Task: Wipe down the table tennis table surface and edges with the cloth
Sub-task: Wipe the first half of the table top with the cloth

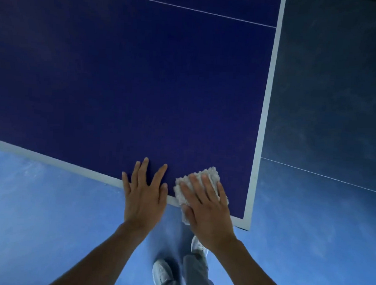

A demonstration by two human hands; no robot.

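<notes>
The left hand (144, 194) lies flat, holding nothing, at the near edge of the desk (142, 84), and beside it the right hand (207, 207), fingers straight, presses the cloth (210, 172) there, probably soft and light, best kept under the palm.

Table (131, 83): matt, faintly grainy deep-blue top, flat white painted border. Cloth (204, 176), at 5 o'clock: off-white, nubbly, looped terry pile. Floor (35, 210): smooth blue, scuffed, dull sheen
</notes>
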